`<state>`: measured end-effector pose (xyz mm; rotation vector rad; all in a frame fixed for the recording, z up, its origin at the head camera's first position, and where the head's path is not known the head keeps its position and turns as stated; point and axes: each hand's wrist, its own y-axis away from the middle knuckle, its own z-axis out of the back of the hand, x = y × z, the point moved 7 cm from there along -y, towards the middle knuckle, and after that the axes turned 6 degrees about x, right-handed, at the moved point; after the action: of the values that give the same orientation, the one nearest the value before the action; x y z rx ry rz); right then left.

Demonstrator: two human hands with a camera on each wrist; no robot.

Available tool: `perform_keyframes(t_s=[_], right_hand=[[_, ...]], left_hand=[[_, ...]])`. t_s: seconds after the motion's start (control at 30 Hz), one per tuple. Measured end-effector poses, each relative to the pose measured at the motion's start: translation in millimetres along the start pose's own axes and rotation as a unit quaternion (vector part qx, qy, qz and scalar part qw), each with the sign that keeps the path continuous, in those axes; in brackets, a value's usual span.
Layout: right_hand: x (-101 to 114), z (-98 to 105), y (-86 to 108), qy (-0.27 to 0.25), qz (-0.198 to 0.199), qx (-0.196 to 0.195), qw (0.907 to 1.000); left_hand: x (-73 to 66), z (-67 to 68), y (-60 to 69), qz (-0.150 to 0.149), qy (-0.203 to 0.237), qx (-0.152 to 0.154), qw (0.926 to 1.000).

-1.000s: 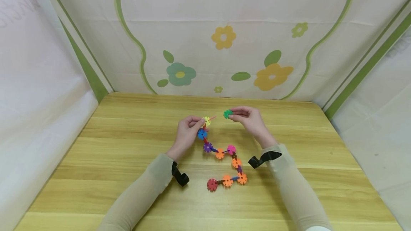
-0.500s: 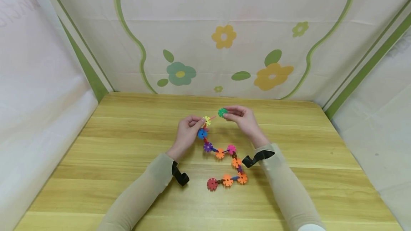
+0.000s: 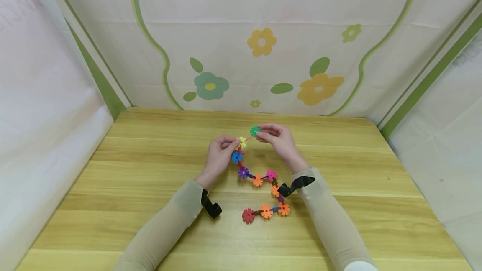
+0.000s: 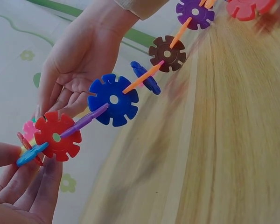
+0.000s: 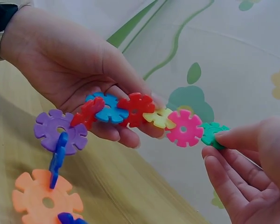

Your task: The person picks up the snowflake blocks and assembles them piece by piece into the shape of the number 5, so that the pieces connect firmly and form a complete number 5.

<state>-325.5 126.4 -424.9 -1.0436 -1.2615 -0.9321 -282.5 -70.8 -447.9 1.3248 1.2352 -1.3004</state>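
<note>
A chain of notched plastic snowflake discs zigzags from my left hand toward the front of the table. Thumb and fingers of that hand pinch the chain at its far end, by the yellow disc. A pink disc sticks out from the yellow one, seen edge-on in the head view. My right hand pinches a green disc between thumb and fingertips. The green disc meets the pink disc's edge; how deep their slots engage, I cannot tell. Blue disc and purple disc hang just below my left hand.
The chain's near end, a dark red disc, lies on the wooden table beside orange discs. A black strap on the right wrist overlaps part of the chain in the head view. A flower-printed cloth stands behind the table.
My right hand has moved left with the green disc, from apart to the tip of the pink disc. My left hand and the chain have stayed almost still.
</note>
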Motion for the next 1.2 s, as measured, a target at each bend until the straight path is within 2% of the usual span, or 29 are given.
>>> perform_keyframes(t_s=[0.23, 0.63, 1.2], right_hand=[[-3, -2, 2.1, -0.022, -0.001, 0.001, 0.9998], [-7, -3, 7.0, -0.03, -0.017, 0.012, 0.9993], [-14, -4, 7.8, -0.037, -0.016, 0.0, 0.9992]], left_hand=[[0.2, 0.0, -0.3, -0.003, 0.004, -0.001, 1.0], [-0.1, 2.6, -0.4, -0.012, 0.007, -0.003, 0.9999], [3.0, 2.5, -0.9, -0.007, 0.007, 0.001, 0.9999]])
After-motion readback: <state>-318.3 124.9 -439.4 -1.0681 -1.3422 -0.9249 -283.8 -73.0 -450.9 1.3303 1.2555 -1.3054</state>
